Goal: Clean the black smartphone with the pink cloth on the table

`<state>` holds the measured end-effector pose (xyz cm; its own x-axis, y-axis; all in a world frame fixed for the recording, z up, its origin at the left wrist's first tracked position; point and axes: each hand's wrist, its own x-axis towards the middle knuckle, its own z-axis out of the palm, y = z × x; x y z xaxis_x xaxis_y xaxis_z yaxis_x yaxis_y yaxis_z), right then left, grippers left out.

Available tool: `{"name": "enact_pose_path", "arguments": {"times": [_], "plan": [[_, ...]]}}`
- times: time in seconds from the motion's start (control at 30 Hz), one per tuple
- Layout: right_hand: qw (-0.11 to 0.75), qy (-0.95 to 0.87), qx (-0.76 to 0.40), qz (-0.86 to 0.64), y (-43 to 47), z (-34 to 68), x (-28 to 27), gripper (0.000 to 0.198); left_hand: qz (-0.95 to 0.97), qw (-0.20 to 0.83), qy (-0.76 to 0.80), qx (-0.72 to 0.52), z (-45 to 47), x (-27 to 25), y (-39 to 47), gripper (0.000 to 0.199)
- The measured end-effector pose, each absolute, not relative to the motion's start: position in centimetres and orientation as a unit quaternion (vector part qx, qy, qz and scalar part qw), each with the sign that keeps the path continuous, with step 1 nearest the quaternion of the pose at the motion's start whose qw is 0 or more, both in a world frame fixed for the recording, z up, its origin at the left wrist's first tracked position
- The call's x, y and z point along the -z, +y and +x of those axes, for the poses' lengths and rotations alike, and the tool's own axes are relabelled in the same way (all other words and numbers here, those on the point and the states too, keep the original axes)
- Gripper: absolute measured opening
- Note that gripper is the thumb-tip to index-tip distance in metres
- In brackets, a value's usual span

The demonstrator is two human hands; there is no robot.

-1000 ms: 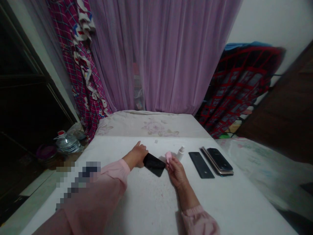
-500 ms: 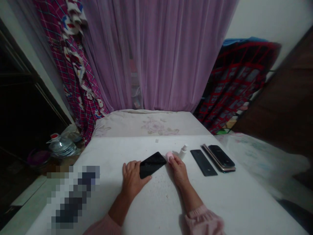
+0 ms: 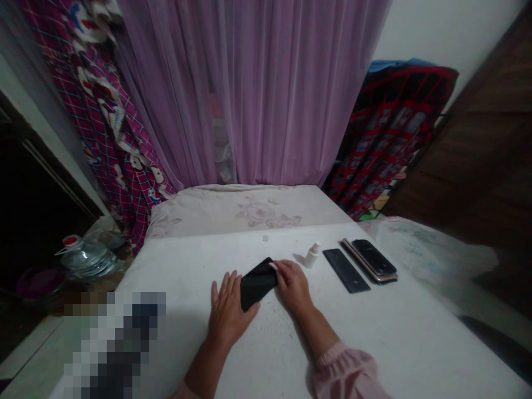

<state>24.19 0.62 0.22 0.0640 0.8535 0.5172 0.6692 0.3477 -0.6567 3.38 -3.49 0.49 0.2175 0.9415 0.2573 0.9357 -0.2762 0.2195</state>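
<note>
A black smartphone (image 3: 258,284) lies slanted on the white-covered table, its dark glossy face up. My left hand (image 3: 229,310) grips its near left end, fingers along one edge and the thumb along the other. Between the fingertips of my right hand (image 3: 293,284) is a small pink piece (image 3: 273,266), perhaps a cloth or a pad, mostly hidden by the fingers. That hand is at the phone's far right end, where the pink piece meets the screen. Just beyond my right hand stands a small white spray bottle (image 3: 311,256), upright.
To the right lie a dark flat phone (image 3: 346,270) and a stack of phones (image 3: 374,257). A tiny pale square (image 3: 265,238) rests behind the phone. At the left edge is a pixelated dark object (image 3: 124,343). A large water bottle (image 3: 85,256) stands on the floor.
My right hand has moved left, bringing the pink piece from beside the phone onto its far right end. My left hand keeps its hold. The whole view has shifted slightly.
</note>
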Motion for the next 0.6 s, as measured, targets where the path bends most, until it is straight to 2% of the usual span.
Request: {"name": "enact_pose_path", "arguments": {"times": [0.1,0.23,0.4,0.6], "plan": [[0.387,-0.731,-0.067,-0.558,0.0,23.5,-0.6,0.031,0.780,0.006,0.602,-0.167,3.3,-0.3,-3.4,0.070],[0.349,-0.775,-0.048,-0.525,-1.3,22.5,-0.5,0.038,0.784,0.003,0.599,-0.165,3.3,-0.3,-3.3,0.071],[0.334,-0.798,-0.044,-0.500,-1.5,22.6,0.2,0.047,0.784,-0.012,0.599,-0.166,3.3,0.0,-3.2,0.068],[0.370,-0.718,-0.018,-0.589,-0.4,24.5,0.4,0.048,0.787,-0.025,0.589,-0.181,3.2,0.3,-3.1,0.068]]}}
